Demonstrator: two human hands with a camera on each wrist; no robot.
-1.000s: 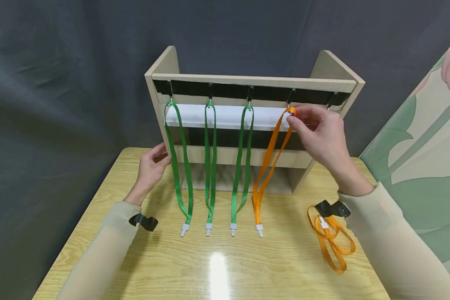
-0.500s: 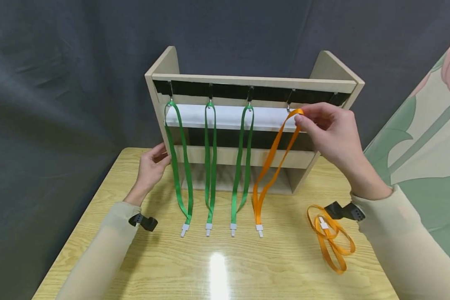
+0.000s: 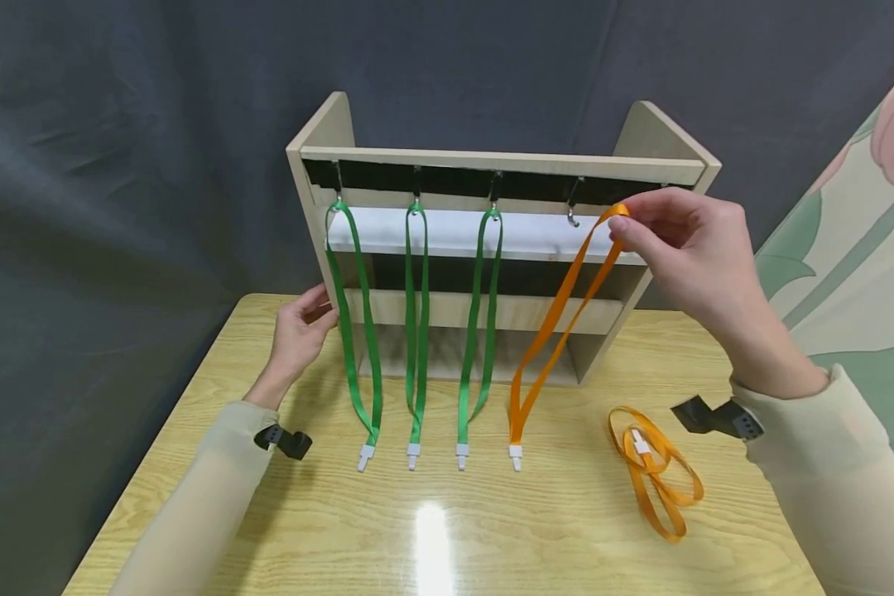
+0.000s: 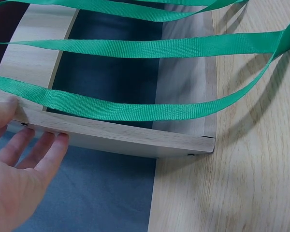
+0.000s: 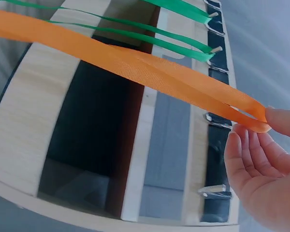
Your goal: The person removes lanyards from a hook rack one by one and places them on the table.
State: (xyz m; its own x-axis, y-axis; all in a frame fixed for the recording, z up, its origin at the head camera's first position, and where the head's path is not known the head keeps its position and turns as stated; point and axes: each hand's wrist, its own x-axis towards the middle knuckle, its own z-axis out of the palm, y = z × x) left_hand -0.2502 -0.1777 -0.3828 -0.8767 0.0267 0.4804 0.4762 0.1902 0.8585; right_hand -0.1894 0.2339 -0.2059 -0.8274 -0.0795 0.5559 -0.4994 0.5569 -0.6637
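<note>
My right hand (image 3: 696,236) pinches the top of an orange lanyard (image 3: 559,310) between thumb and fingers, to the right of a bare metal hook (image 3: 573,217). The lanyard slants down to its white clip (image 3: 516,457). In the right wrist view its strap (image 5: 135,67) runs across the front of the rack. My left hand (image 3: 302,329) holds the left side panel of the wooden rack (image 3: 507,157); in the left wrist view the thumb (image 4: 4,110) lies at the front edge and the fingers (image 4: 53,154) against the outer face. Several green lanyards (image 3: 371,339) hang from the hooks further left.
A second orange lanyard (image 3: 659,476) lies loosely coiled on the wooden table (image 3: 328,530) at the right. Another hook (image 5: 215,191) sits near the rack's right end. Dark cloth (image 3: 156,149) hangs behind, with a patterned panel (image 3: 857,290) at the right.
My right hand has drawn the orange lanyard's loop away from the fourth hook and moved it right, leaving that hook bare. My left hand stays on the side panel.
</note>
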